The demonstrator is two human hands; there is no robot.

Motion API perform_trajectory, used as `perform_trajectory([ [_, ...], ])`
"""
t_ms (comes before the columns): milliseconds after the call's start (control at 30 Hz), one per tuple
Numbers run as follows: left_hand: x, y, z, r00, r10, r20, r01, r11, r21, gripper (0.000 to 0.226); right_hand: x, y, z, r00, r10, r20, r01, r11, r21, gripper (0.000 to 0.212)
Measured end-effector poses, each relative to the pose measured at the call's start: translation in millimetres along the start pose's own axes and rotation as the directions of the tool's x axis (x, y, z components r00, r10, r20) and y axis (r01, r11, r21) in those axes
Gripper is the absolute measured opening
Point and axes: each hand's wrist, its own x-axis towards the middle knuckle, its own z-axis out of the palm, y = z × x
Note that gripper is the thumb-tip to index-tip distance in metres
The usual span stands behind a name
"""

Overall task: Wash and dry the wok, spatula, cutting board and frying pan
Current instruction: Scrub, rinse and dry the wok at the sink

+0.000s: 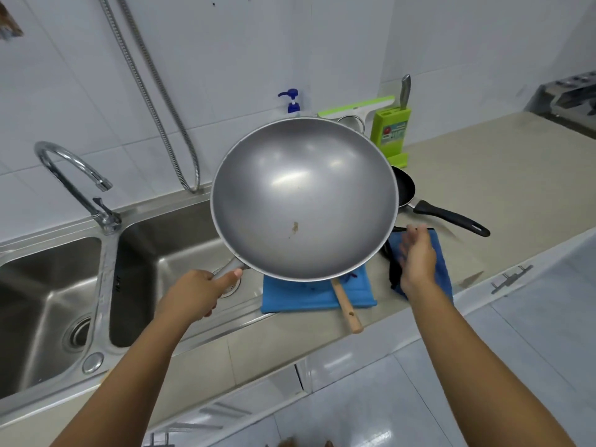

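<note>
Where the beige counter (483,162) meets white wall tiles, a double steel sink (106,272) sits. Over the sink's right edge, the left hand (193,295) grips the handle of the wok (303,198), which is grey and shiny with one brown spot inside. Right of the sink, the right hand (416,256), its fingers straight but blurred, is over a blue cloth (442,272). Beyond it lies a black frying pan (404,188). A green holder (390,137) further back holds a knife (404,88).
</note>
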Motion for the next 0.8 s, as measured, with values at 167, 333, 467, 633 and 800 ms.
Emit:
perform_trajectory([
  [167, 13.5, 28.5, -4.6, 0.995, 0.098, 0.001, -0.098, 0.993, 0.070, 0.075, -50.5, 2.8, 29.5, 0.979, -0.164, 0.124, 0.121, 0.946, 0.301, 0.038],
  [333, 24.0, 77.5, -6.8, 0.961, 0.278, 0.012, -0.278, 0.958, 0.075, 0.071, -57.2, -3.1, 19.8, 0.953, -0.265, -0.148, 0.303, 0.856, 0.418, 0.052],
  [467, 17.8, 124.2, 7.0, 0.920, 0.386, 0.063, -0.389, 0.919, 0.057, 0.072, -57.9, -15.7, -11.4, 0.930, -0.222, -0.294, 0.356, 0.748, 0.560, 0.038],
  [633, 10.1, 195.3, 51.1, 0.835, 0.532, 0.139, -0.531, 0.846, -0.046, 0.067, -57.6, -43.6, -79.8, 0.881, -0.185, -0.436, 0.446, 0.636, 0.630, 0.040],
  [800, -19.4, 286.3, 117.3, 0.703, 0.664, 0.255, -0.663, 0.742, -0.105, 0.068, -50.1, -76.1, -177.5, 0.798, -0.161, -0.580, 0.555, 0.570, 0.605, 0.033],
])
